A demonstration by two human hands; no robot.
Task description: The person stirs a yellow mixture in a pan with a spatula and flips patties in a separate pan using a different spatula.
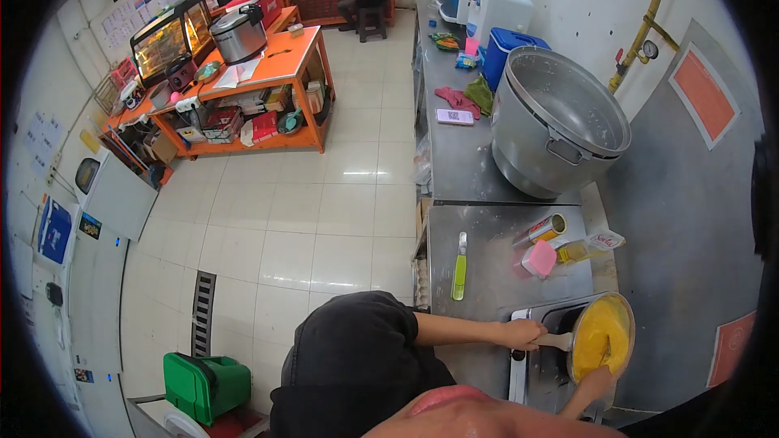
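Observation:
My left hand [523, 333] is wrapped round the pale handle [555, 341] of a round pan [629, 314], which sits over a portable stove [518, 377]. A thick, bright yellow mixture [602, 326] fills the pan. At the pan's near rim, my right hand [598, 381] is closed on a thin stirring utensil [607, 347], its lower end sunk in the mixture. Just beyond the pan stand a pink-lidded container [539, 259], a bottle of yellow liquid [574, 252] and an opened can [545, 229]. A green-handled kitchen tool [460, 268] lies on the steel counter [487, 235].
Farther along the counter stands a large metal pot [535, 142], near a phone [455, 117], cloths [458, 101] and a blue cooler box [497, 55]. An orange table [284, 65] carries a rice cooker [238, 35]. Two people are at the back. A green bin [207, 385] stands lower left.

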